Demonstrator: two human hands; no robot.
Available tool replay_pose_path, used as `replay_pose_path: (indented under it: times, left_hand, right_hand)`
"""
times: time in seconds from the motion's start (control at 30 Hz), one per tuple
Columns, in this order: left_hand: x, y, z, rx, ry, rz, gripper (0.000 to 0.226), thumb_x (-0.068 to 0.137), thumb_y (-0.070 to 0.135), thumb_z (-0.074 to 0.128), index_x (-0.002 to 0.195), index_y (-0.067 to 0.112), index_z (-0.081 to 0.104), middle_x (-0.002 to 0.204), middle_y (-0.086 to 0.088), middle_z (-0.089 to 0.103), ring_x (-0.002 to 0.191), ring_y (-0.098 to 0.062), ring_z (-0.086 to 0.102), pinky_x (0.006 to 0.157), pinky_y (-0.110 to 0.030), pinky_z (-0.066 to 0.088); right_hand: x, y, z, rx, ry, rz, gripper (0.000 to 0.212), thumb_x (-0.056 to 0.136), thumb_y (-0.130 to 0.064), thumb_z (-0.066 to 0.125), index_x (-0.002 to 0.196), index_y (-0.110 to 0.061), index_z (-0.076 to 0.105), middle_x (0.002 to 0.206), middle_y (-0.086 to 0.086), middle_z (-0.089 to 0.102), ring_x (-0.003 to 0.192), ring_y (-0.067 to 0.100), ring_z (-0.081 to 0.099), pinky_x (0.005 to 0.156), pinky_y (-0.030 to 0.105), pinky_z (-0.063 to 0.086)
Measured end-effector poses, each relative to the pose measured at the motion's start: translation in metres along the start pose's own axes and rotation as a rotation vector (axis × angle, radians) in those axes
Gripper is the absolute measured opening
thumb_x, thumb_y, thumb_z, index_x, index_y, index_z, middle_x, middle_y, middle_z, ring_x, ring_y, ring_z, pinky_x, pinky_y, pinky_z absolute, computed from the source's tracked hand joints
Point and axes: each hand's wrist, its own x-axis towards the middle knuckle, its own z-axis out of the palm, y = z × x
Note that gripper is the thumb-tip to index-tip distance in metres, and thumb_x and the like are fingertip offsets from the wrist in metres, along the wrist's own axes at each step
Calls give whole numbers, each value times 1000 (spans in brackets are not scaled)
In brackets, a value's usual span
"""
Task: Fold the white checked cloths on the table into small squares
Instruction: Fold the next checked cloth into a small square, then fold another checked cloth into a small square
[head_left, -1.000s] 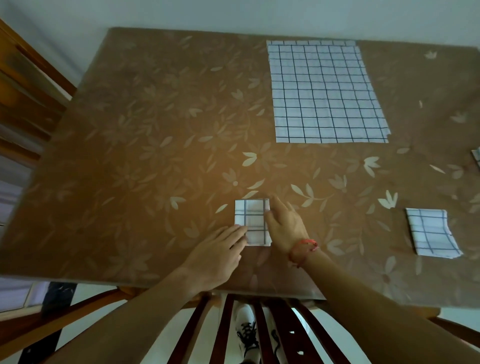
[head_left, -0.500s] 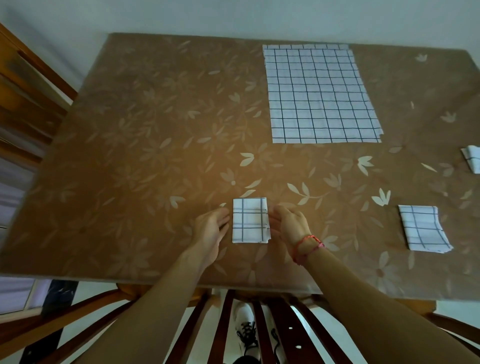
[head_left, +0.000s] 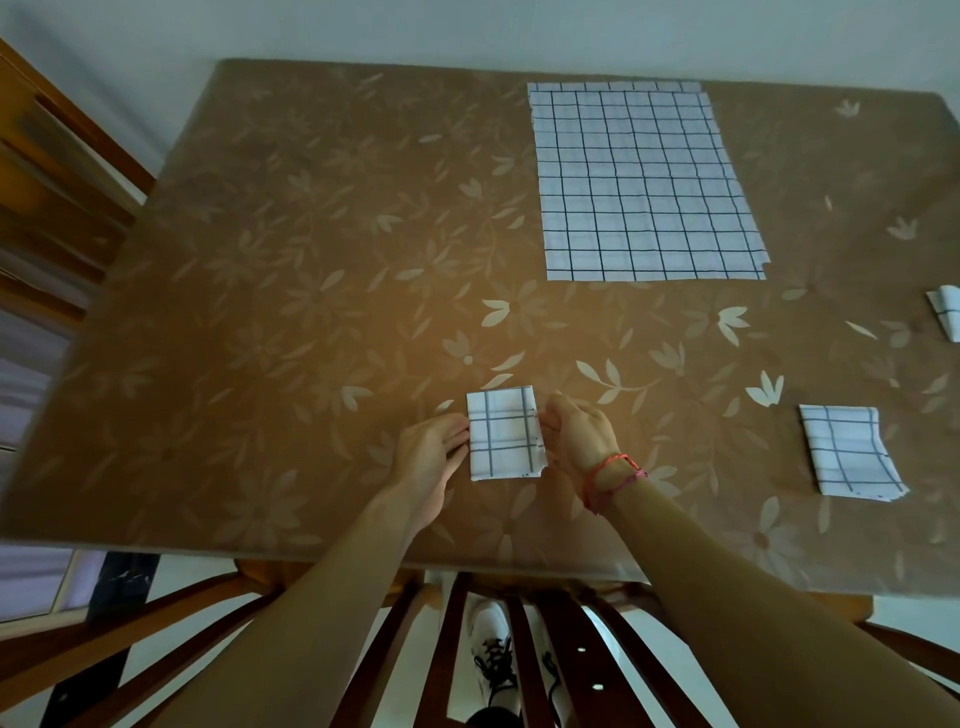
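At the bottom, dark chair slats (head_left: 452, 649) and a white sneaker (head_left: 493, 636) are seen below a table (head_left: 234, 338) covered in a glossy brown flower print. Near its front edge a small folded cloth (head_left: 505, 434) is laid flat between both hands. Its left edge is touched by the straightish fingers of the left hand (head_left: 431, 457), its right edge by the curled fingers of the right hand (head_left: 579, 434) – a real pinch can't be told. A second folded cloth (head_left: 847, 449) is set well off to the right, an unfolded checked cloth (head_left: 644, 182) is spread farther back, and a pale wall (head_left: 467, 31) is seen beyond.
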Motion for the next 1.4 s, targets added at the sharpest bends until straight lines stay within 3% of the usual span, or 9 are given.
replay_pose_path:
  times: [0.07,0.2,0.47,0.77,0.9,1.0,1.13,1.2,1.4]
  left_hand:
    - [3,0,1,0,0,4,12,96,8,55,100,7,66,111,-8,68,108,-18,61,101,-35,46]
    - [4,1,1,4,-3,11,12,96,9,56,99,8,67,105,-5,70,106,-16,62,94,-32,48]
    - [2,0,-1,22,-2,14,18,96,9,56,110,3,65,111,-7,69,109,-17,62,101,-35,46]
    - [-2,3,1,78,9,28,11,96,11,56,100,10,66,110,-5,68,107,-15,61,105,-36,43]
    - [-9,8,0,214,33,87,34,98,20,55,129,6,58,112,3,64,114,-15,57,107,-37,41]
    - [-17,13,-2,424,61,173,36,100,31,51,133,16,56,131,3,58,122,-14,51,108,-37,39]
    - [-36,24,5,658,52,339,37,100,31,51,135,16,54,121,10,53,108,-4,47,88,-21,36]
    - [-46,30,10,756,50,436,37,99,30,52,133,16,54,118,11,51,102,0,47,82,-16,35]
    - [-66,41,24,1119,101,744,44,96,33,56,136,15,52,139,1,44,125,-9,37,100,-22,25]
  right_hand:
    - [-76,-51,37,-58,54,-90,29,80,-38,54,60,-20,63,67,1,60,61,18,58,59,34,48]
    - [-93,-61,49,-9,63,-163,41,87,-35,52,52,-18,65,73,6,66,71,25,62,63,35,47]
    - [-97,-64,49,-30,55,-126,33,77,-42,57,63,-15,68,81,9,72,82,30,69,80,50,55]
    - [-102,-65,49,-26,50,-141,29,94,-28,51,72,-14,64,86,11,71,84,29,69,79,45,56]
    - [-106,-69,44,-50,46,-179,24,96,-26,50,79,-19,65,85,8,70,83,27,67,81,46,56]
    - [-110,-75,38,-165,65,-233,25,90,-33,52,76,-26,71,68,-11,64,72,16,58,63,32,49]
    - [-130,-90,27,-378,73,-307,58,82,-48,53,134,-21,53,104,-4,61,95,15,57,83,28,46]
    - [-145,-98,18,-535,117,-372,51,93,-41,49,140,-24,45,126,1,59,117,21,55,100,33,42]
    - [-185,-114,-10,-857,214,-569,53,95,-42,46,143,-21,40,139,5,51,126,22,48,102,33,38]
